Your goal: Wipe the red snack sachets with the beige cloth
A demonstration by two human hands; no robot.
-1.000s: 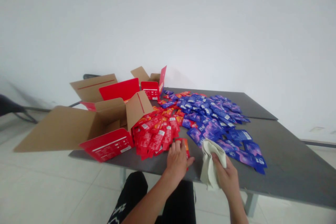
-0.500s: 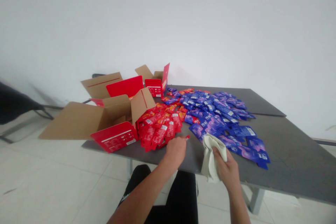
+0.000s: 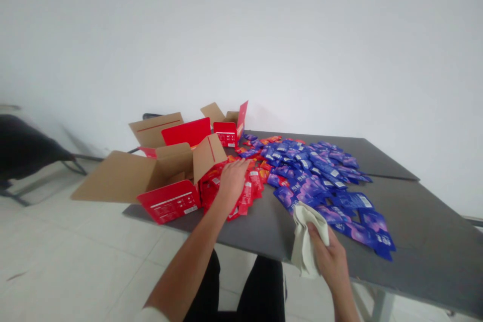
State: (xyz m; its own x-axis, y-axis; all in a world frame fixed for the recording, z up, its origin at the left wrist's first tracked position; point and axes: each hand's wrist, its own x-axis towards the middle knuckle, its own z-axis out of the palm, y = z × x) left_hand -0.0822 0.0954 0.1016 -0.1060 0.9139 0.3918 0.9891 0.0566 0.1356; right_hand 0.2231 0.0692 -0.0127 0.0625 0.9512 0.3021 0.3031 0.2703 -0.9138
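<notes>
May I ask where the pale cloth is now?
In the head view, the pale cloth is right of centre, held in the right hand in front of the blue packets.

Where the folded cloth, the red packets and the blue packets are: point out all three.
Folded cloth (image 3: 303,245), head view: on the pale folds below its top edge.
Red packets (image 3: 247,193), head view: on a packet at the heap's right side.
Blue packets (image 3: 320,177), head view: near the heap's middle.

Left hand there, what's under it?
Red packets show around the left hand. The ones right beneath are covered, so whether it grips any can't be seen.
</notes>
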